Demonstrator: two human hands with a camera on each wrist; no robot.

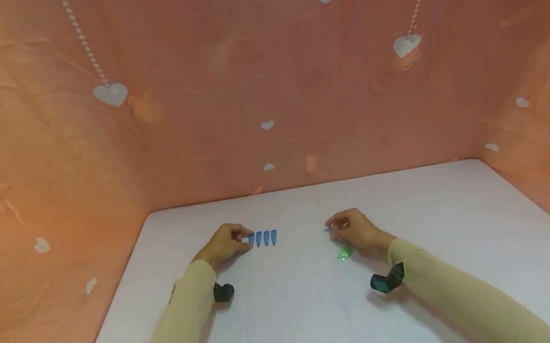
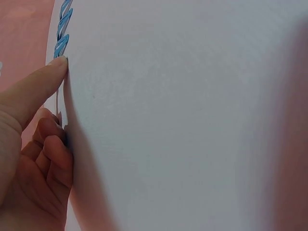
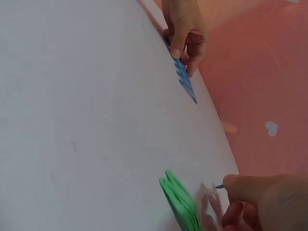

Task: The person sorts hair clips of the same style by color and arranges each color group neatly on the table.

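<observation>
Several blue snap hair clips [image 1: 267, 238] lie side by side in a short row on the white table. My left hand [image 1: 226, 243] is at the row's left end, thumb and a finger pinching the outermost clip at its two ends. In the left wrist view the thumb covers most of that clip, with more blue clips [image 2: 61, 45] beyond it. To the right of the row, my right hand [image 1: 354, 228] pinches another blue hair clip [image 3: 219, 186], of which only a tip shows. Green hair clips [image 1: 345, 253] lie bunched together just below the right hand.
The white table [image 1: 301, 325] has its far edge along an orange-pink cloth backdrop [image 1: 259, 77] with white hearts. Cloth also hangs at the left and right sides. Dark wrist cameras [image 1: 387, 280] hang below both sleeves, low over the table.
</observation>
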